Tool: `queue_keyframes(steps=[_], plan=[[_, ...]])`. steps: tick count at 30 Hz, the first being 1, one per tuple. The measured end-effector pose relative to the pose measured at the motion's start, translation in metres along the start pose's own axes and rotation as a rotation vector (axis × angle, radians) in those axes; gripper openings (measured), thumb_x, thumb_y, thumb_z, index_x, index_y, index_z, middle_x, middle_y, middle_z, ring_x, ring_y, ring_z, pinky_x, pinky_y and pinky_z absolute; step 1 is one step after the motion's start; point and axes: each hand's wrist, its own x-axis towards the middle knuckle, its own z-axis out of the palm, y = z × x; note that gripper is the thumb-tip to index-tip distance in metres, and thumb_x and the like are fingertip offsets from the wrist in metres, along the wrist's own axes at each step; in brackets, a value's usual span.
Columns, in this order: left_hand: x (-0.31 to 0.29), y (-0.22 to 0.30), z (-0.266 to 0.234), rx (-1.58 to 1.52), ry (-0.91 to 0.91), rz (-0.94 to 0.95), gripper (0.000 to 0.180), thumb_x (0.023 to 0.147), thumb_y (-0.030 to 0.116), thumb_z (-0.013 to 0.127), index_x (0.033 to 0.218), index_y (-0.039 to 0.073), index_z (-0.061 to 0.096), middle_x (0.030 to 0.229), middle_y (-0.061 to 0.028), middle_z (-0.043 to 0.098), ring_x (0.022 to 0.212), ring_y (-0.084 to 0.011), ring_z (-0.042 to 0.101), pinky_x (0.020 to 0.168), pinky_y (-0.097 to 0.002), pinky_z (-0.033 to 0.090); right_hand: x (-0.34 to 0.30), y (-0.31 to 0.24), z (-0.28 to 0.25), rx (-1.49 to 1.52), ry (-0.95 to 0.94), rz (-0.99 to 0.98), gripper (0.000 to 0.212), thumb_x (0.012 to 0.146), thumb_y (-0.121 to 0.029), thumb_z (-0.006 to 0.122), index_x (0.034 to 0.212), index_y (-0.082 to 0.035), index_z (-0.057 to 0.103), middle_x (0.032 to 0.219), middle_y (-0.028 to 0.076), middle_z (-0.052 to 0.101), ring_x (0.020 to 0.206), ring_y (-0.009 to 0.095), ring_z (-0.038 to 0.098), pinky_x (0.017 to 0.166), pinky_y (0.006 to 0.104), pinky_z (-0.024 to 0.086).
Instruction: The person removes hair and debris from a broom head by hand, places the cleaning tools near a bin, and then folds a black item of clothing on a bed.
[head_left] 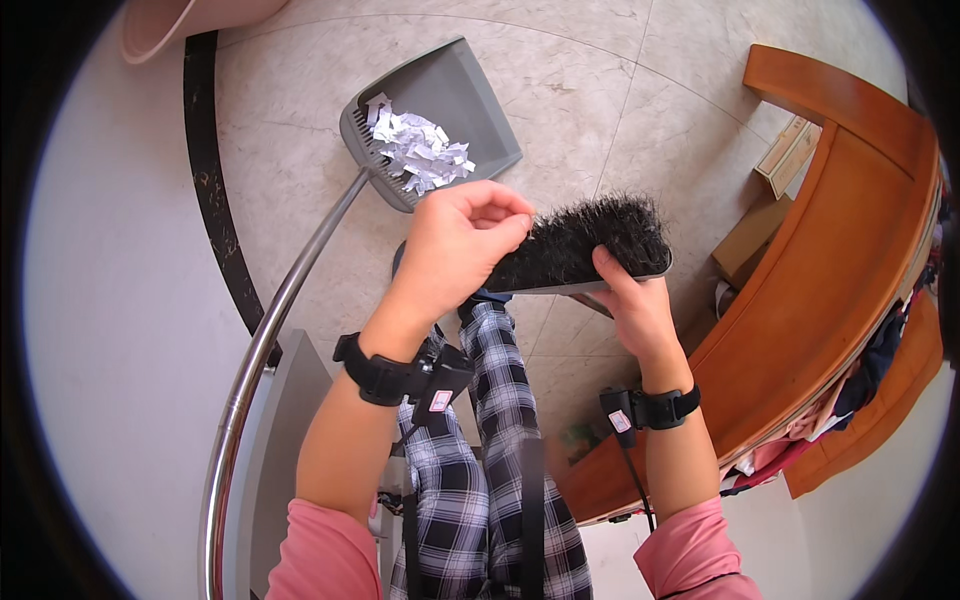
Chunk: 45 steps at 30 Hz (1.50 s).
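A broom head (590, 240) with black bristles is held up in front of my legs, bristles turned upward. My right hand (635, 300) grips its right end, with the thumb lying against the bristles. Over its left end my left hand (445, 240) is closed in a pinch, fingertips at the bristles; whatever they pinch is too small to make out. Beyond my left hand, a grey dustpan (480, 90) rests on the floor. White paper scraps (420, 150) lie inside it, beside its toothed edge. Its long metal handle (262, 335) curves down toward the lower left.
Curved wooden furniture (775, 270) runs along the right, with cardboard boxes (752, 238) beneath it and clothes (800, 430) along its edge. A pinkish container (155, 28) stands at the upper left. On the left rises a white wall (110, 300) with a dark base strip.
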Motion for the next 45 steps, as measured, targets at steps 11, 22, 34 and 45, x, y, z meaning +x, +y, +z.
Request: queue_keyframes(steps=[11,22,34,45], plan=[[0.000,-0.001,0.001,0.165,-0.097,-0.046,0.015,0.079,0.003,0.063,0.092,-0.003,0.064,0.081,-0.0045,0.065,0.071,-0.0078,0.060,0.066,-0.0209,0.049,-0.004,0.005,-0.008,-0.081,-0.092,0.045,0.033,0.087,-0.010,0.057,0.118,-0.003,0.049,0.112,0.008,0.055,0.102,0.023,0.056,0.084,0.0408,0.050],[-0.003,0.006,0.008,0.380,-0.065,0.073,0.011,0.075,0.003,0.063,0.085,-0.001,0.065,0.075,-0.0035,0.064,0.065,-0.0074,0.058,0.061,-0.0204,0.047,-0.005,-0.002,-0.003,-0.110,-0.054,0.079,0.031,0.087,-0.010,0.057,0.116,-0.005,0.050,0.111,0.007,0.055,0.101,0.021,0.056,0.083,0.0391,0.050],[0.006,0.006,-0.023,-0.346,0.156,-0.056,0.011,0.082,0.005,0.059,0.091,0.000,0.058,0.083,-0.0060,0.062,0.069,-0.0093,0.057,0.067,-0.0205,0.049,0.004,-0.004,0.003,-0.012,-0.068,0.036,0.029,0.087,-0.010,0.057,0.115,-0.005,0.050,0.111,0.007,0.055,0.102,0.022,0.055,0.083,0.0405,0.049],[0.072,-0.057,-0.090,-0.482,0.743,-0.281,0.026,0.083,0.014,0.059,0.108,0.007,0.057,0.103,-0.0066,0.057,0.090,-0.0134,0.053,0.085,-0.0299,0.042,0.032,0.001,0.010,0.028,-0.035,0.082,0.037,0.081,-0.019,0.065,0.114,-0.008,0.052,0.108,0.004,0.055,0.099,0.018,0.054,0.077,0.0387,0.049]])
